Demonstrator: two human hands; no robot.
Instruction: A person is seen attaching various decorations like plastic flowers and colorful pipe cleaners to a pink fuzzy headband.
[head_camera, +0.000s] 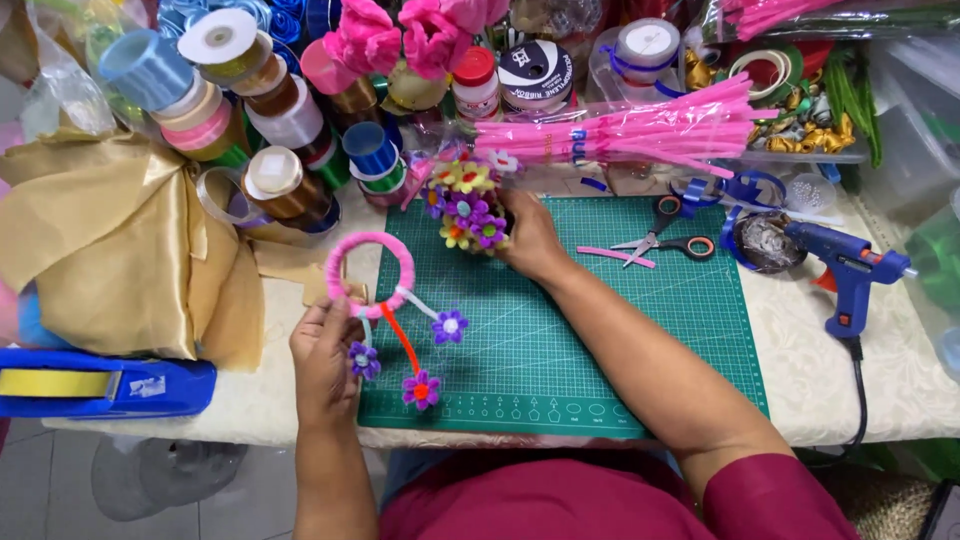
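My left hand (322, 352) holds a pink fuzzy ring (369, 273) by its lower edge, over the left side of a green cutting mat (600, 340). Three stems hang from the ring, each ending in a small purple flower (421, 389). My right hand (530, 238) reaches to the mat's far edge and grips a cluster of small yellow and purple flowers (467, 205).
Scissors (668, 238) and a pink stem piece (615, 256) lie on the mat's far right. A blue glue gun (850, 272) stands to the right. A bundle of pink pipe cleaners (640, 130), ribbon spools (275, 180), gold fabric (110, 250) and a blue tape dispenser (100, 385) crowd the back and left.
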